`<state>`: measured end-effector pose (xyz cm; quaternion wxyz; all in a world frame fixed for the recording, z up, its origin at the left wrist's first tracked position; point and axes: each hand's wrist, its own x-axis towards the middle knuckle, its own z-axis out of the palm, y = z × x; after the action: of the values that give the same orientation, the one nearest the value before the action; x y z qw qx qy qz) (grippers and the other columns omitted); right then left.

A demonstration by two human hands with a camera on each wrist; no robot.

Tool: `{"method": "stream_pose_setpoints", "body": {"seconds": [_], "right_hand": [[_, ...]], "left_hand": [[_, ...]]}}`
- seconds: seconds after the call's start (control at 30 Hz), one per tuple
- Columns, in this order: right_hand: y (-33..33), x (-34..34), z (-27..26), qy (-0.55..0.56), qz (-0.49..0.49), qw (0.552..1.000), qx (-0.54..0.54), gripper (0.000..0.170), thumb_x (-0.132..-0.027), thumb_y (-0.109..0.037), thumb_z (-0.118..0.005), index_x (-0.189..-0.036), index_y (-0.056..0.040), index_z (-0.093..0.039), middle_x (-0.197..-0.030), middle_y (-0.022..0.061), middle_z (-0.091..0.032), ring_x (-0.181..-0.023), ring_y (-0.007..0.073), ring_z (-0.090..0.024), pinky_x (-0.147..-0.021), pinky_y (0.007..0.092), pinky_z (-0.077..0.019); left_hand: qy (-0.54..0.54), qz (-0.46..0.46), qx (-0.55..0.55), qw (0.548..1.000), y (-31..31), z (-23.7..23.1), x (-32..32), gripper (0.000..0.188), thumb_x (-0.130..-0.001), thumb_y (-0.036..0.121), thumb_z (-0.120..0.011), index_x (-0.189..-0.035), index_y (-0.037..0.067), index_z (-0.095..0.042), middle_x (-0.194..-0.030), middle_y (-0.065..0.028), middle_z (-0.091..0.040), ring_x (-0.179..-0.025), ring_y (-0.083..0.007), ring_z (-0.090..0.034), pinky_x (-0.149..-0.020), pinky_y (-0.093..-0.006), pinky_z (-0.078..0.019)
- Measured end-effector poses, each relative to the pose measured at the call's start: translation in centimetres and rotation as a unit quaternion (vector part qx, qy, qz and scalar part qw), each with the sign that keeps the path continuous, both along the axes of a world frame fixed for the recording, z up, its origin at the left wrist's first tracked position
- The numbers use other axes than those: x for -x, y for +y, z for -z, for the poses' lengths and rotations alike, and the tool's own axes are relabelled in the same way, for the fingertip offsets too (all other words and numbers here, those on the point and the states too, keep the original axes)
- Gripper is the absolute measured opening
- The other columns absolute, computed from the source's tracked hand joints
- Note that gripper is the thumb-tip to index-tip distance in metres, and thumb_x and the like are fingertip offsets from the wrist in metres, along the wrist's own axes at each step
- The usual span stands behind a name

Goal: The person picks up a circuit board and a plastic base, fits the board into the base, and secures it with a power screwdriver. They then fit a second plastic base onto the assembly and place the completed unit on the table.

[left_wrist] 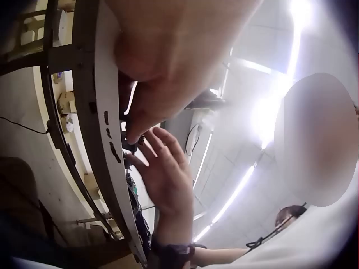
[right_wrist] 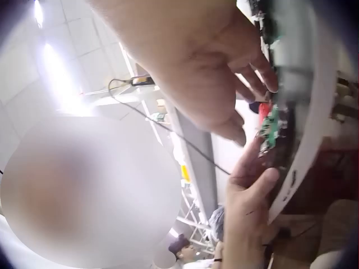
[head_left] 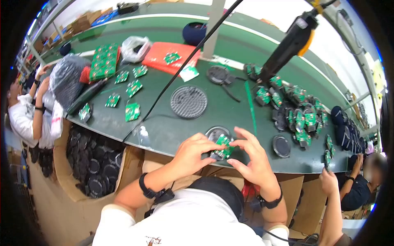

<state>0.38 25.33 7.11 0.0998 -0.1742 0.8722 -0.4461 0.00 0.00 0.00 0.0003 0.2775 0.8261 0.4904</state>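
A green circuit board [head_left: 223,147] lies tilted over a round black part [head_left: 217,133] at the table's front edge. My left hand [head_left: 193,152] pinches the board's left side between thumb and fingers. Over its right side, my right hand [head_left: 255,162] has its fingers spread, a fingertip at the board's upper right edge; whether it touches, I cannot tell. The right wrist view shows the board [right_wrist: 271,130] beside my left hand [right_wrist: 247,196], below my right hand [right_wrist: 196,73]. In the left wrist view my left hand [left_wrist: 168,56] hides the work, with my right hand [left_wrist: 168,182] behind.
Loose boards [head_left: 134,87] are spread at the left, near a ribbed black disc [head_left: 188,101]. A pile of boards with black parts [head_left: 303,115] is at the right, below a hanging tool [head_left: 289,45]. Another black disc [head_left: 281,146] lies nearby. Another person's hand [head_left: 329,182] reaches in.
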Motion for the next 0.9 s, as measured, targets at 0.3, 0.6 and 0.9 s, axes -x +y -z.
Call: {"method": "stream_pose_setpoints", "body": {"seconds": [0.3,0.6,0.9], "right_hand": [[-2.5,0.3,5.3,0.16,-0.01,0.986,0.042,0.043,-0.075,-0.004,-0.088,-0.116,-0.0043,-0.074,-0.138,0.0142,-0.07,-0.122,0.0371,-0.065,-0.102,0.0446,-0.054],[-2.8,1.8,5.1,0.224,-0.041,0.973,-0.029,0.047,-0.079,-0.001,-0.083,-0.125,-0.0057,-0.074,-0.143,0.0134,-0.068,-0.124,0.0358,-0.063,-0.102,0.0433,-0.0538],[-3.2,0.3,5.4,0.203,0.064,0.973,0.086,0.045,-0.085,0.005,-0.075,-0.129,-0.0021,-0.072,-0.133,0.0154,-0.073,-0.121,0.0356,-0.07,-0.102,0.0406,-0.0554]], "left_hand": [[0.02,-0.092,0.003,0.996,-1.2,-0.6,-0.2,0.076,-0.07,0.004,-0.092,-0.139,0.012,-0.064,-0.14,-0.0155,-0.061,-0.126,-0.0361,-0.059,-0.101,-0.0447,-0.0539],[0.078,-0.091,0.041,0.992,-0.6,-0.6,0.6,0.076,-0.067,0.005,-0.092,-0.137,0.008,-0.063,-0.137,-0.0138,-0.063,-0.126,-0.0391,-0.056,-0.102,-0.0458,-0.0518],[0.037,-0.098,-0.108,0.989,1.9,-1.8,0.6,0.057,-0.074,0.016,-0.095,-0.123,0.004,-0.069,-0.133,-0.0178,-0.062,-0.12,-0.0352,-0.066,-0.095,-0.0438,-0.0574]]}}
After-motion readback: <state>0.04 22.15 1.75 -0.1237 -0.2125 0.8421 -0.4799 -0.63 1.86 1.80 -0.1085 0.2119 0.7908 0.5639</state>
